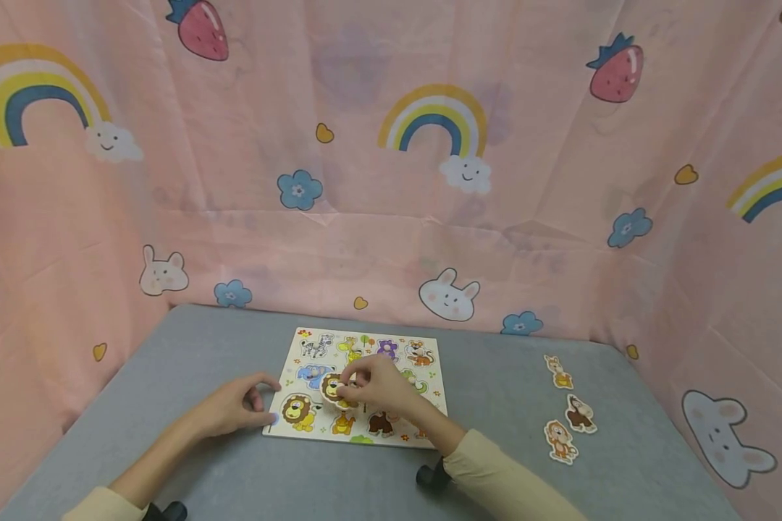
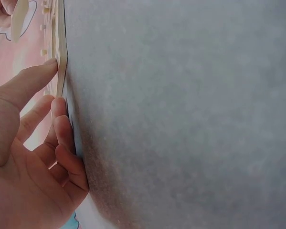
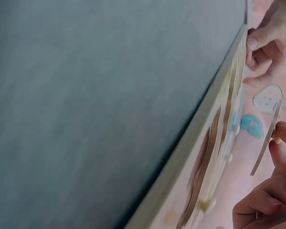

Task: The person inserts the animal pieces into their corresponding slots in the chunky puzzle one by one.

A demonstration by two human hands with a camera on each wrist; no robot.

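Note:
A wooden animal puzzle board (image 1: 287,380) lies flat on the table. My left hand (image 1: 231,407) is at its left edge, thumb near the front corner and index fingertip farther up; in the left wrist view the left hand's fingers touch the board's edge (image 2: 61,43). With thumb and fingers, my right hand (image 1: 384,387) pinches a lion puzzle piece (image 1: 331,387) by its knob, above the middle of the board. Seen from the right wrist, the lion piece (image 3: 267,140) is tilted and apart from the board. A printed lion picture (image 1: 295,410) shows at the board's front left.
Right of the board lie a kangaroo-like piece (image 1: 559,373), a dark brown animal piece (image 1: 581,414) and a monkey-like piece (image 1: 561,441). A grey cloth covers the table (image 1: 495,405). A pink patterned curtain (image 1: 339,246) hangs behind and at both sides.

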